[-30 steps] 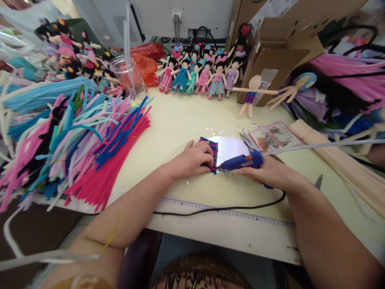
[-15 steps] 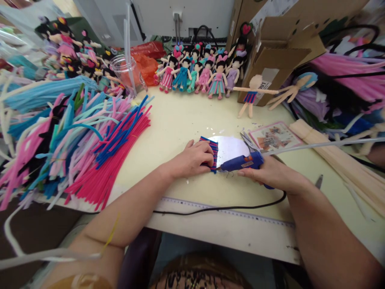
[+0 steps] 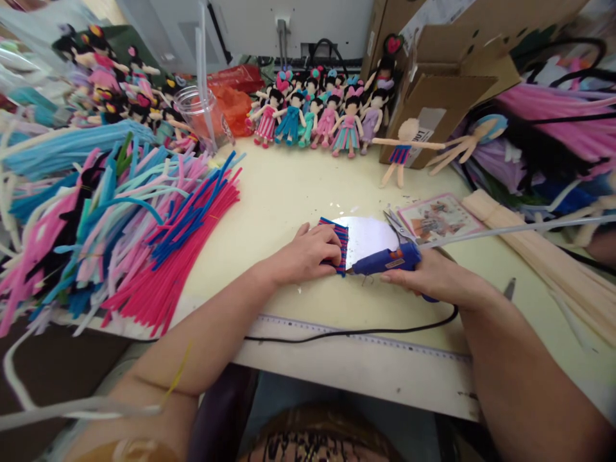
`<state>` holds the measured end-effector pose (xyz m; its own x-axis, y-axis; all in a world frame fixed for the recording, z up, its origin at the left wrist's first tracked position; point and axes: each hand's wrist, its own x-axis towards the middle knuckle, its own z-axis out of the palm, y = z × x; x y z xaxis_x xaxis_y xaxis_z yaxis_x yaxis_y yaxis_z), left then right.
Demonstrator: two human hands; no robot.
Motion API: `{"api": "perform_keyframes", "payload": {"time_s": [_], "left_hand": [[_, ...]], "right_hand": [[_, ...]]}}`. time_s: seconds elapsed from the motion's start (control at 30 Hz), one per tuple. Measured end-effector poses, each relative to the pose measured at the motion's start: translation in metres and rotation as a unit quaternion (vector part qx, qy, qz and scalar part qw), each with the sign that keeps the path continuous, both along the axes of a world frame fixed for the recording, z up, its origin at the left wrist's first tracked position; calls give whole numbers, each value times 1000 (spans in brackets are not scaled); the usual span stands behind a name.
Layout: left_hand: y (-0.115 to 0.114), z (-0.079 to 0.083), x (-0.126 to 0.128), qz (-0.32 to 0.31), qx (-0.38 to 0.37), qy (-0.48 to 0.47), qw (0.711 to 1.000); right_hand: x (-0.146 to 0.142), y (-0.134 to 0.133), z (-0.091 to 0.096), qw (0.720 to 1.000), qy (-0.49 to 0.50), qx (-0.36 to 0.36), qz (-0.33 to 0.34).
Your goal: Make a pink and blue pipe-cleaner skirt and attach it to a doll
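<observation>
My left hand lies flat, fingers pressed on a small mat of blue and pink pipe cleaners on the cream table. My right hand grips a blue glue gun; its nozzle touches the mat's near right edge. A clear glue stick sticks out of the gun to the right. Both rest on a round white sheet.
Heaps of coloured pipe cleaners fill the left side. Small dolls stand in a row at the back, with a plastic jar, cardboard boxes and one unfinished doll. Scissors, a card, wooden sticks and the gun's black cord lie nearby.
The glue gun's nozzle has crept slightly along the mat's near edge. Both hands otherwise stay in place.
</observation>
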<state>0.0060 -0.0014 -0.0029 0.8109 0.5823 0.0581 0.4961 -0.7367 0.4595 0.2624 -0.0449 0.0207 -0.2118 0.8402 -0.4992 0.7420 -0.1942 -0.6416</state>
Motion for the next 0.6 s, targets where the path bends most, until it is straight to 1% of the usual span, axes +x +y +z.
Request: {"api": "perform_keyframes", "payload": {"time_s": [0.1, 0.27, 0.6], "left_hand": [[0, -1, 0, 0, 0, -1, 1000], [0, -2, 0, -3, 1, -4, 1000], [0, 1, 0, 0, -9, 3, 1000]], "right_hand": [[0, 0, 2, 999, 0, -30, 9], [1, 1, 3, 1000, 2, -30, 6], [5, 2, 3, 1000, 11, -26, -1]]}}
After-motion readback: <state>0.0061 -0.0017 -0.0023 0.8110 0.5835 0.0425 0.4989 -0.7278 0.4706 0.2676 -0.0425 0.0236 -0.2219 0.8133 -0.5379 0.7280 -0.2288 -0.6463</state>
